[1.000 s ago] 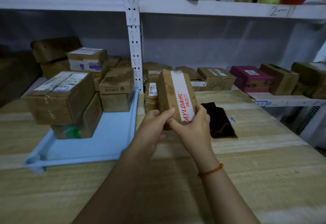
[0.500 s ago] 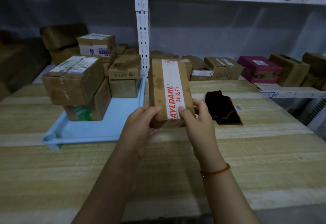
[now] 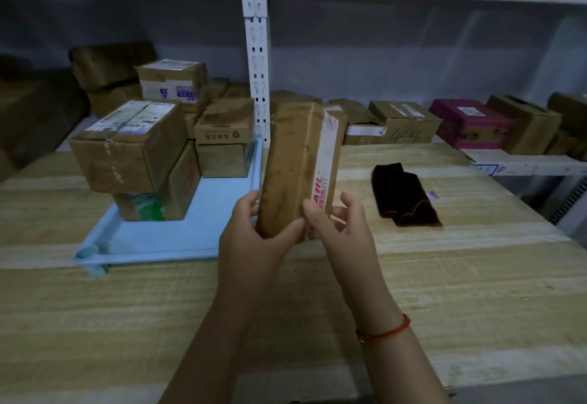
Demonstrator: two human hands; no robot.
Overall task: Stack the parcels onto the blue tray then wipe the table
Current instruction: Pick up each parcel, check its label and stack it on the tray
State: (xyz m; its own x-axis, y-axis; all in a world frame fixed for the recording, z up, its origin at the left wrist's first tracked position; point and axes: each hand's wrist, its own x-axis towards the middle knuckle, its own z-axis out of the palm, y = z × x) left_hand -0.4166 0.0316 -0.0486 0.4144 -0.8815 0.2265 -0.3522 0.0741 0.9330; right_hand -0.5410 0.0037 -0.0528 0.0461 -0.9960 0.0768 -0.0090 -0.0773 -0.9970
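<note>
White metal shelving (image 3: 257, 54) runs along the back wall, and down in front of it we have a pale wooden counter (image 3: 444, 276) under dim light. Both hands are up in the middle of the view, holding a tall brown parcel (image 3: 292, 162) on end, a strip of white tape with red lettering running down its right face. Left hand (image 3: 251, 238) wraps the lower left edge, thumb across the front, fingers tucked behind. Right hand (image 3: 343, 232) pinches the lower right corner, thumb pressed on the tape, fingers curled around the far side. The parcel sits just off the right edge of the blue tray (image 3: 165, 238), raised above the counter. On that tray, a stack of cardboard boxes (image 3: 136, 152) at the left, the top one tilted over a lower box with a green patch, and two more boxes (image 3: 222, 143) piled at the back right corner. Over to the right, a dark folded cloth (image 3: 403, 197) lies flat on the counter, well apart from the hands. An orange bracelet (image 3: 387, 332) circles the right wrist.
</note>
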